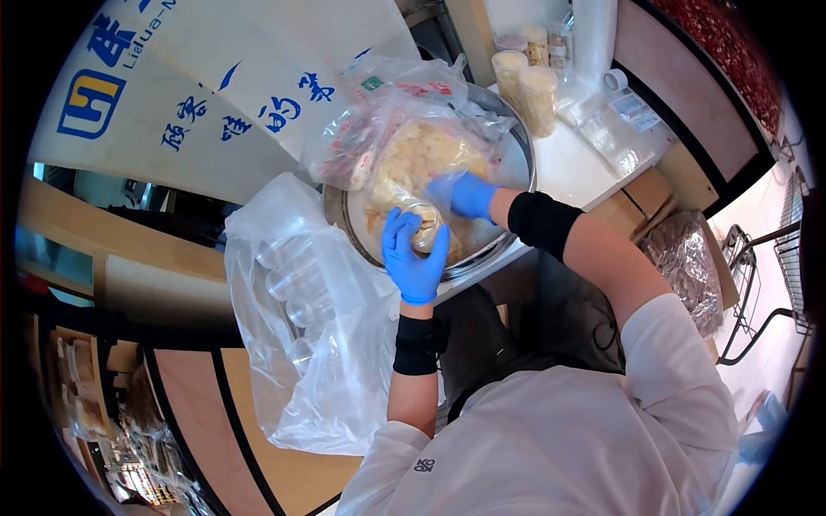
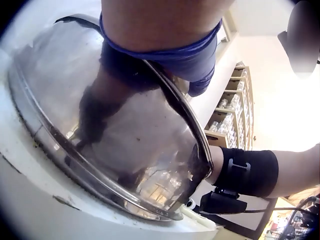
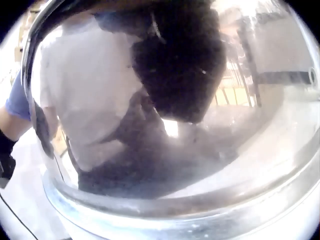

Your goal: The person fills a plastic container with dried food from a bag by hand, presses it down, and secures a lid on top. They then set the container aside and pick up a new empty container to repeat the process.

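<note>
Jar (image 1: 428,232), wrapped in the grip of the left hand (image 1: 413,262), shows only from the head; wrist views see the bowl (image 2: 125,155).

Blue gloves (image 1: 415,258), silver basin (image 1: 527,163) (pale yellow flakes (image 1: 422,159))

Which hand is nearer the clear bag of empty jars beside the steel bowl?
Left. The left hand holds a jar at the rim of the steel bowl, next to the bag of empty jars; the right hand is farther away, inside the bowl.
</note>
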Available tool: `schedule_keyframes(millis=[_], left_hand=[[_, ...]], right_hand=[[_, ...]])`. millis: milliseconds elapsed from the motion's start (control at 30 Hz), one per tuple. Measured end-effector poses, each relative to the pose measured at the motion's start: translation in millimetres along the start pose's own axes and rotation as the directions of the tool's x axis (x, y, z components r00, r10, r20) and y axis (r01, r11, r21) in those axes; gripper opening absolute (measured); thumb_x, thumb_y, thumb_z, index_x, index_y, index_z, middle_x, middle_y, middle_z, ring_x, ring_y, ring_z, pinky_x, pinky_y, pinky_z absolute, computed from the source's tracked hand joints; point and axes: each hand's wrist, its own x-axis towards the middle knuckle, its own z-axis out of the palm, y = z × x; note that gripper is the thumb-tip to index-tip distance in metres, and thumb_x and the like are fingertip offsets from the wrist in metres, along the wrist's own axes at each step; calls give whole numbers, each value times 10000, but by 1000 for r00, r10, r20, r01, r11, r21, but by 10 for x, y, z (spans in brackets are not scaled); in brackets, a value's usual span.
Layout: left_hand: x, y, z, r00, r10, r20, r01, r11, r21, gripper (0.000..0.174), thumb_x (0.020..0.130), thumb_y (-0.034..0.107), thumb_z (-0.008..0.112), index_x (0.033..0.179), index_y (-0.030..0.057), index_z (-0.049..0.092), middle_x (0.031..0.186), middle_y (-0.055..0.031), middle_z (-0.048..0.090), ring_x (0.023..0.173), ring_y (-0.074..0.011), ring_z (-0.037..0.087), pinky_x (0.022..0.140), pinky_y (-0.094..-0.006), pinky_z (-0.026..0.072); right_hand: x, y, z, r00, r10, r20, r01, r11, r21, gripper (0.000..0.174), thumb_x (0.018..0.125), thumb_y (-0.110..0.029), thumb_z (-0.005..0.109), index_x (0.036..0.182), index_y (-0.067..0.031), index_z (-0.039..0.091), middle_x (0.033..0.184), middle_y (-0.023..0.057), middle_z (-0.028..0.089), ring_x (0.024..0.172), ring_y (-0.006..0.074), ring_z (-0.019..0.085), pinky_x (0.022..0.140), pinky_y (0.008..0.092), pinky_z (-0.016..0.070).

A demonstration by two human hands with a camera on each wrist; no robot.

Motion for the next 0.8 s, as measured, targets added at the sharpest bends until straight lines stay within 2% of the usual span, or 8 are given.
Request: schedule_keyframes(millis=[67,167,300,333,367,600,700,800], left_hand=[[-9,-25,5,1000,5,-18,-6,1000,-31,365,681,89,808,983,66,605,1061,-115,595,1133,-321,553,960,-401,437],[-14,-54,-13,1000,-4,-6,4,1000,-27,377,681,113,810,994,71,604,1075,-122,595,1129,-325,555,953,-401,442],[-2,-20,-28,999,-22,-40,23,1000,7,389,680,139,813,1001,71,604,1085,-127,598,1120,-332,560,942,-404,449],[6,-18,-26,999,-5,-32,6,1000,14,404,678,146,815,1014,72,605,1089,-128,598,1114,-336,563,932,-405,455],[4,-15,-28,1000,9,-23,-9,1000,22,419,676,154,817,1028,73,606,1093,-129,599,1108,-341,565,923,-406,460],[-2,-46,-22,1000,-7,-22,8,999,40,409,668,176,826,1019,87,636,1090,-123,602,1095,-340,572,884,-414,481],[11,-54,-22,999,10,-45,-8,999,44,380,674,192,822,993,87,646,1083,-125,605,1087,-331,577,880,-405,485],[24,-45,-43,999,28,-29,-25,995,101,386,677,210,823,994,86,643,1089,-131,605,1078,-322,583,880,-389,487]], right_hand=[[10,84,37,959,263,-105,-189,870,455,172,850,-130,533,989,-85,624,959,143,644,893,297,648,748,382,522],[43,317,179,928,172,-330,-98,968,230,154,865,-127,534,969,-71,633,944,139,649,840,313,648,732,372,524],[-42,569,206,871,224,-437,-90,948,306,129,879,-104,553,969,-51,628,922,123,650,766,273,661,668,356,534],[-139,495,-47,874,463,-148,-209,632,746,125,894,-114,555,971,-38,619,913,108,642,748,239,661,643,340,538],[-225,427,-243,827,513,231,-338,124,933,128,910,-123,557,972,-24,610,904,92,633,731,206,661,618,323,541],[-667,457,-906,841,447,304,-473,339,813,199,893,-115,577,1041,17,587,885,110,634,679,183,664,602,298,567],[-799,455,-1203,886,381,265,-434,478,764,197,892,-131,611,1048,-11,603,864,60,606,716,116,610,628,270,544],[-752,270,-1539,878,403,257,-439,466,769,198,895,-126,606,1056,-12,611,893,67,628,752,122,617,648,266,537]])
